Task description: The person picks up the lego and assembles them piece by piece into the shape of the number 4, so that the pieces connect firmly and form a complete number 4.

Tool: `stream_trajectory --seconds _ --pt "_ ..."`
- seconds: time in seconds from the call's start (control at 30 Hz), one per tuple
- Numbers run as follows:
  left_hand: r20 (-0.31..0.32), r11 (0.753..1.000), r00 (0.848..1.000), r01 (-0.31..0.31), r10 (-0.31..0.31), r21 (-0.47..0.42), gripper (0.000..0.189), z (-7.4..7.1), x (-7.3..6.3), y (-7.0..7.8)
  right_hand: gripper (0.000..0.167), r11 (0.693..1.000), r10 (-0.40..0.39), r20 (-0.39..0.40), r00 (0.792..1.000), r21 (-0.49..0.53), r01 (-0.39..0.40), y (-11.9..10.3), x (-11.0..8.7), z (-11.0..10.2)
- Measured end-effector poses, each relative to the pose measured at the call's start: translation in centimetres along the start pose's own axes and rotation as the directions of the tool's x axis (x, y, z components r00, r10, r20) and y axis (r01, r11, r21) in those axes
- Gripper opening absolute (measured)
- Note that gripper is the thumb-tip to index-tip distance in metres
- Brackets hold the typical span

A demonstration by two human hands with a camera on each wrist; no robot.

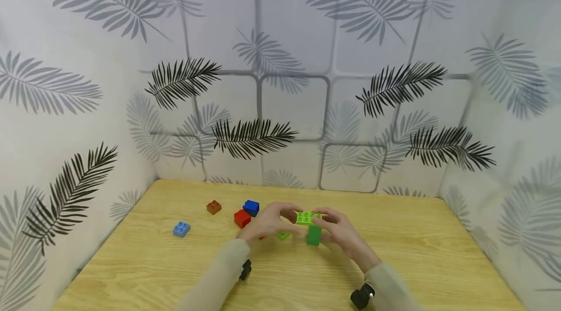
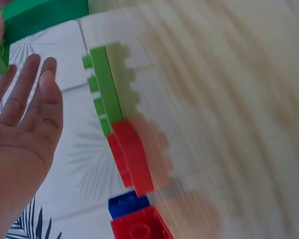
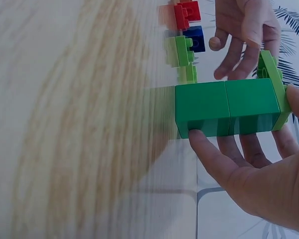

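Observation:
My right hand (image 1: 344, 235) holds a small tower of toy building bricks. Two dark green blocks (image 3: 204, 107) are stacked one on the other, with a lime studded brick (image 1: 305, 218) across the top, jutting out toward the left. In the right wrist view, right fingertips press the green side while another finger lies on the lime brick. My left hand (image 1: 268, 223) is beside the overhanging end, its fingers extended and apart. In the left wrist view, its fingertips come right up near the lime brick's end, and its palm holds nothing.
Left of the tower, loose lime bricks (image 2: 107, 84), red bricks (image 1: 242, 218) and a dark blue brick (image 1: 252, 208) lie on the wooden table (image 1: 144, 262). Farther left are a brown brick (image 1: 214, 207) and a light blue brick (image 1: 181, 228). A leaf-patterned curtain (image 1: 293, 106) surrounds the table.

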State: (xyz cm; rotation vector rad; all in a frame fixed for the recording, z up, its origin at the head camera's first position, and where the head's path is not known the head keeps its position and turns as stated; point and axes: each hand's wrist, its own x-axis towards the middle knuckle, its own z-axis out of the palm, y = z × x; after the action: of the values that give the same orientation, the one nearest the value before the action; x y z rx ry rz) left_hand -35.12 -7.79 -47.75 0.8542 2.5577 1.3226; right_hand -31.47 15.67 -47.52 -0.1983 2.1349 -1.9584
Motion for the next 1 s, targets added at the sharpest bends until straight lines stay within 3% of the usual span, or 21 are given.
stream_trajectory --seconds 0.17,0.37,0.53,0.67,0.87,1.0 --pt "0.039 0.998 0.999 0.028 -0.030 0.050 0.044 -0.6 -0.4 -0.7 0.047 1.000 0.003 0.013 1.000 -0.008 -0.003 0.0 -0.1 -0.1" --pt "0.041 0.983 0.991 0.121 -0.128 0.137 0.037 -1.1 -0.7 -0.8 0.050 1.000 0.009 0.007 1.000 -0.014 -0.009 0.0 0.1 -0.1" --pt "0.055 0.970 0.989 0.125 -0.139 0.210 0.036 -1.4 -0.9 -1.2 0.049 1.000 0.009 0.009 1.000 -0.007 -0.009 0.1 0.2 -0.1" --pt "0.070 0.961 0.981 0.163 -0.182 0.223 0.038 -1.3 -1.1 -1.4 0.047 1.000 0.005 0.031 1.000 -0.002 -0.005 0.2 0.2 0.0" --pt "0.079 0.937 0.987 0.108 -0.142 0.333 0.032 -1.2 -0.9 -1.4 0.049 1.000 -0.006 0.042 0.999 0.001 0.006 0.3 0.1 -0.1" --pt "0.079 0.932 0.987 0.101 -0.137 0.347 0.031 -1.3 -0.7 -1.5 0.050 1.000 -0.004 0.041 0.999 0.000 0.004 0.3 0.1 -0.1"
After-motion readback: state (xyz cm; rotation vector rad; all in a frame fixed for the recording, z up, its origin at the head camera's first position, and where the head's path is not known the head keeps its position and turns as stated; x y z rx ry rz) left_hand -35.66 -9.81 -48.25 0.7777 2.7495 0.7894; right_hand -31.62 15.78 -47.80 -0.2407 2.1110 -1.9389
